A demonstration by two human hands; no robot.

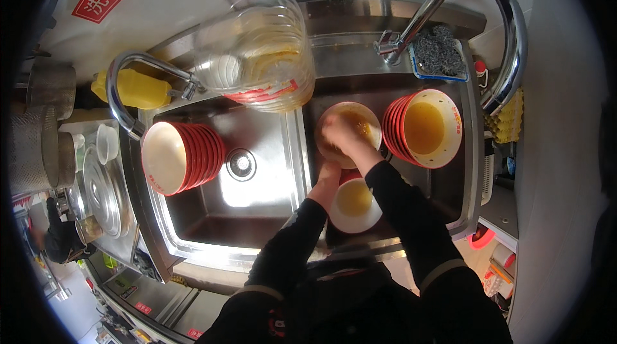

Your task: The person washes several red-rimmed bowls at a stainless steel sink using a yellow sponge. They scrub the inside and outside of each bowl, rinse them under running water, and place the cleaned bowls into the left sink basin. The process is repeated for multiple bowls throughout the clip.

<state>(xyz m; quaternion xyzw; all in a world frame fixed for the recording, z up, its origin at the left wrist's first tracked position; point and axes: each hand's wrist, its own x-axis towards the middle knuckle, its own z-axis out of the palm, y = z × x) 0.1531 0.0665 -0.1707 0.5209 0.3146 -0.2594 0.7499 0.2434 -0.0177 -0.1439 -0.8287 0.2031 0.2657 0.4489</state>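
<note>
My right hand (339, 131), blurred, reaches into a bowl (355, 157) with a pale inside, over the right sink basin. Brownish liquid shows in that bowl. At the bowl's near side, my left hand (329, 174) supports it, its fingers hidden behind the bowl wall. Just nearer to me stands a bowl (343, 221) holding yellowish liquid, partly under my forearms. To the right leans a stack of red bowls (400, 127); amber liquid fills much of the top one. Whether my right hand grips anything cannot be seen.
Another red bowl stack (205, 156) leans in the left basin, beside the drain (241, 164). Clear plastic tubs (255, 50) overhang the divider. Chrome faucets (513, 21) arch over both sides. Steel wool (438, 52) fills a tray at the back right. A yellow jug (140, 88) stands behind.
</note>
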